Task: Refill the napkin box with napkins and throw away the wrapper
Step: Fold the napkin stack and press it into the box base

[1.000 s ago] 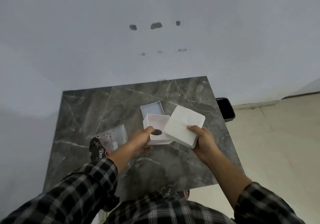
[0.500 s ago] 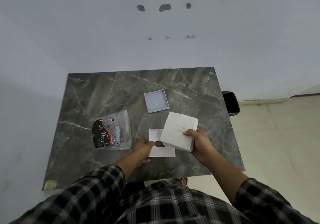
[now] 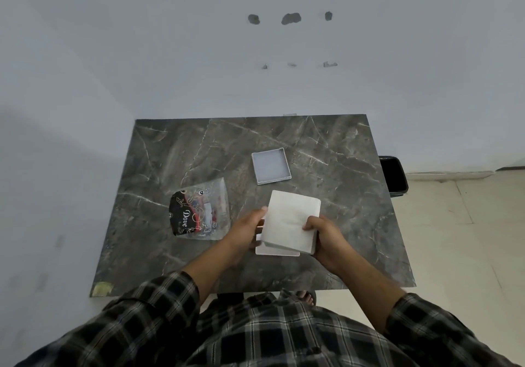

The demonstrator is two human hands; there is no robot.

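Both hands — the right hand (image 3: 326, 237) clasping the napkin stack (image 3: 291, 222) by its near edge, the left hand (image 3: 247, 229) steadying its side — hold it over the napkin box (image 3: 277, 250) on the table (image 3: 341, 224); soft, light, liable to splay, so pinch opposite edges.

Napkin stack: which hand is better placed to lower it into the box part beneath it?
Right. The right hand grips the napkin stack from its near right corner, above the white box part. The left hand only touches the stack's left edge.
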